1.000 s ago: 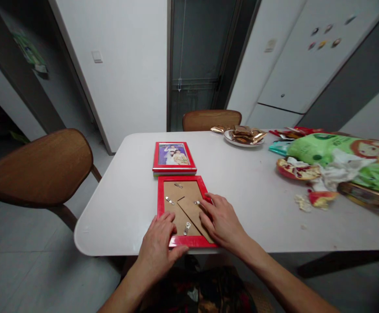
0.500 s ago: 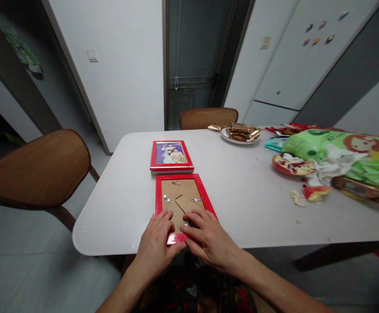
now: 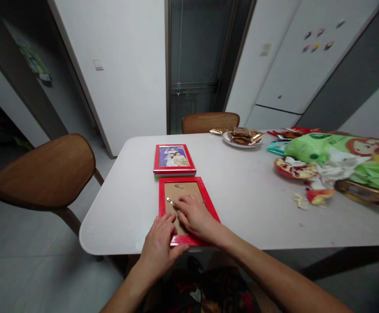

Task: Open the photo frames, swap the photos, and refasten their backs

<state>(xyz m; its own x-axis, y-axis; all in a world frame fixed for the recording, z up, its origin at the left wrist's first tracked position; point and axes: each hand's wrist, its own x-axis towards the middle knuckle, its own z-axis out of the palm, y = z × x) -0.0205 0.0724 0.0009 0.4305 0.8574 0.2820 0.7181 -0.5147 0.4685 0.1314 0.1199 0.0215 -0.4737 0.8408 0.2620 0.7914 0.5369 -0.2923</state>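
A red picture frame [image 3: 211, 211] lies face down near the table's front edge, its brown backing board [image 3: 189, 189] upward. My left hand [image 3: 160, 237] grips the near left corner, fingers over the backing and thumb along the front rail. Across the backing reaches my right hand [image 3: 196, 217], its index finger stretched out to a metal clip [image 3: 170, 201] on the left side. That hand grips nothing visible; it covers the middle of the board. Another metal clip [image 3: 178, 186] shows at the far end. Just beyond, a second red frame [image 3: 174, 170] lies face up with a photo in it.
The white table [image 3: 241, 195] carries a plate [image 3: 241, 145] of gold-wrapped packets at the back. To the right are a cut pomegranate [image 3: 294, 169], crumpled tissue [image 3: 334, 167] and a green package [image 3: 316, 145]. Wooden chairs stand left [image 3: 42, 174] and behind [image 3: 211, 121].
My right hand has moved away from the near end of the frame, forward and left to the left-side clip. My left hand stays at the near corner. The view has shifted slightly.
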